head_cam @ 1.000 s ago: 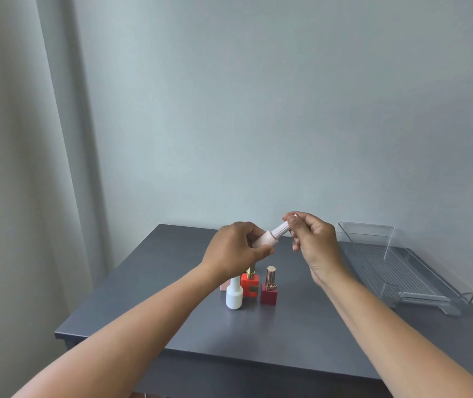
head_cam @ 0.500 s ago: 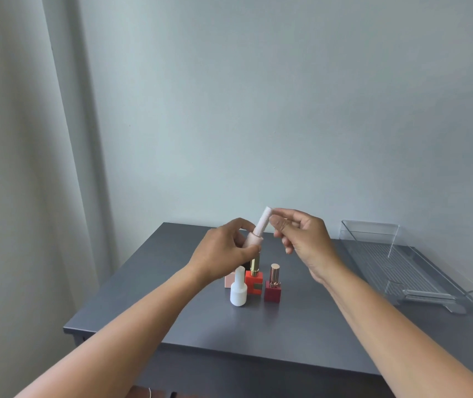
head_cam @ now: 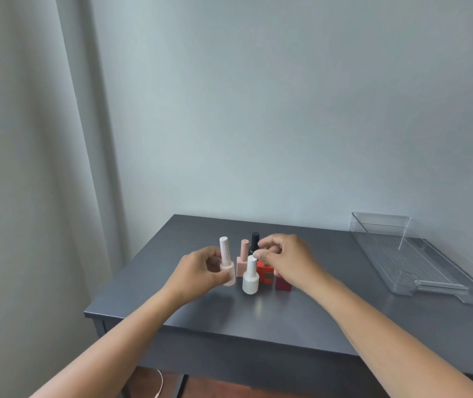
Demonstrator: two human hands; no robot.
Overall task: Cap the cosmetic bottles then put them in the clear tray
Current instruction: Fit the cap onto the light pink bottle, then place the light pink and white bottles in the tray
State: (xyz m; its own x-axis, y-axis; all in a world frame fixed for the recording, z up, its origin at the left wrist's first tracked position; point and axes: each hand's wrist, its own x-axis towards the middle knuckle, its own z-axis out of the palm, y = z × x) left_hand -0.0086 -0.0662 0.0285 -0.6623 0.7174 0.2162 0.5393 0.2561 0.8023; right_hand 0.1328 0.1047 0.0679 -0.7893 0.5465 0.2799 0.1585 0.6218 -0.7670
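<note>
Your pale pink round bottle with the tall ribbed cap (head_cam: 227, 262) is capped and upright, gripped at the body by your left hand (head_cam: 198, 271). I can't tell if its base touches the table. Just right of it stands the white round bottle with a white cap (head_cam: 250, 275), upright. Behind that are a pink square bottle with a pink cap (head_cam: 242, 261) and a black-capped bottle (head_cam: 255, 241). The orange-red square bottle (head_cam: 264, 272) and the dark red square bottle (head_cam: 283, 282) sit side by side, tops hidden under your right hand (head_cam: 289, 259). The clear plastic tray (head_cam: 413, 262) is at the far right, well apart from the cluster.
</note>
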